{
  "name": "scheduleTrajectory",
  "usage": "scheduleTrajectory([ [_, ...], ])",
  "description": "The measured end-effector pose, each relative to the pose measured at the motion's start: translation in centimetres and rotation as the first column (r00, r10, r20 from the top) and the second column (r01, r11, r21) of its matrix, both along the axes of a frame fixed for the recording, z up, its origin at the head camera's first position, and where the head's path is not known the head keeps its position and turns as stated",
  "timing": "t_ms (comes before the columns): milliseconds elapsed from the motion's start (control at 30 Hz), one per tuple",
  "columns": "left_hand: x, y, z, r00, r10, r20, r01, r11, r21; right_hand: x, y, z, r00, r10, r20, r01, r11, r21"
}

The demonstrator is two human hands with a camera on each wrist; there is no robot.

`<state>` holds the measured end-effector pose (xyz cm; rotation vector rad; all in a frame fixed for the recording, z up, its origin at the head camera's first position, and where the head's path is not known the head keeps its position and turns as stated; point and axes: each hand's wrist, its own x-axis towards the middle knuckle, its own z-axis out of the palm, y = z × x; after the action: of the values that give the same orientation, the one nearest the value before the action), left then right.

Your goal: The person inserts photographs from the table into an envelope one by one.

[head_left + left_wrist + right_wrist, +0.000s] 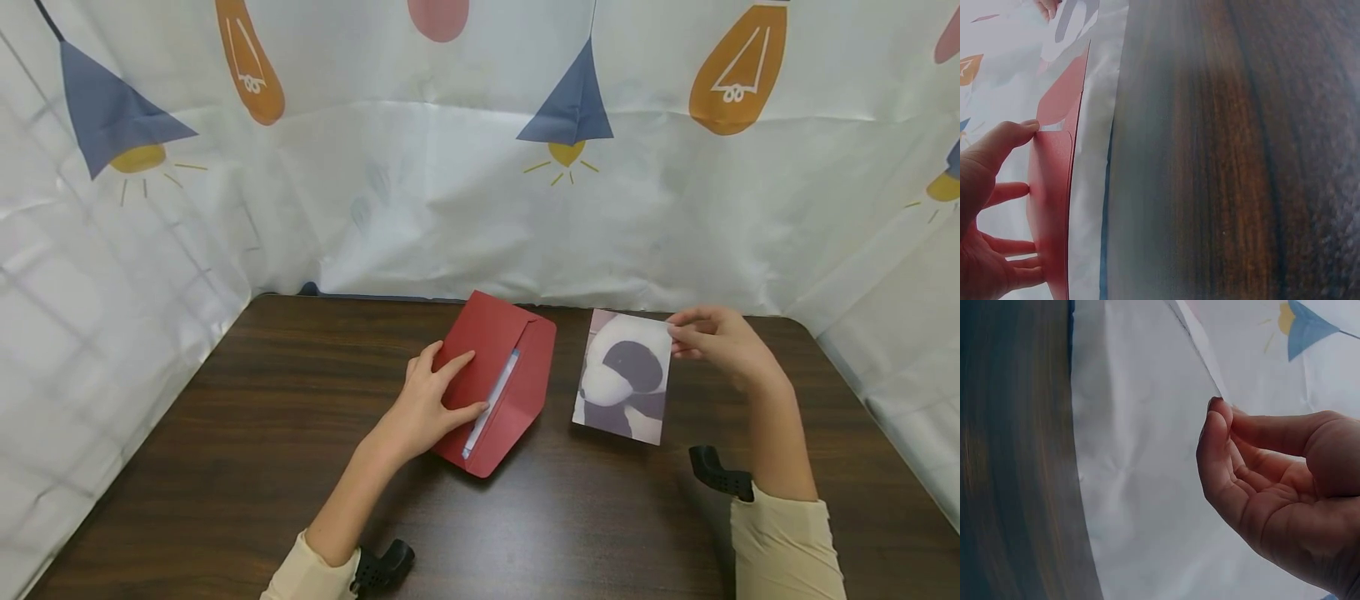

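Observation:
In the head view, a red envelope lies slanted near the far side of the table, its pointed flap folded open. The edge of a white and blue card shows in the slot. My left hand rests on the envelope with fingers spread, the thumb tip at the slot. The left wrist view shows nearly straight fingers touching the red paper. To the right, my right hand pinches a photo card by its upper right corner between thumb and fingers. The card pictures a black-and-white animal, apparently a panda.
Under both hands is a dark wood-grain table. A white curtain printed with lamps and bulbs hangs along its back edge and at both sides. Black wrist mounts stick out by each cuff.

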<state>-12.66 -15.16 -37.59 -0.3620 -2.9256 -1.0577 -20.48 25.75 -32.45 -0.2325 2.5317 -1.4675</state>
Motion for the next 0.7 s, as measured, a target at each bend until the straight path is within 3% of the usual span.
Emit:
scheduleTrajectory([
  [700,0.0,0.3,-0.1,1.000,-0.020,-0.019,0.020,1.000,-0.003,0.2,-2.2,0.2,0.998,0.062,0.011,-0.061,0.997,-0.042],
])
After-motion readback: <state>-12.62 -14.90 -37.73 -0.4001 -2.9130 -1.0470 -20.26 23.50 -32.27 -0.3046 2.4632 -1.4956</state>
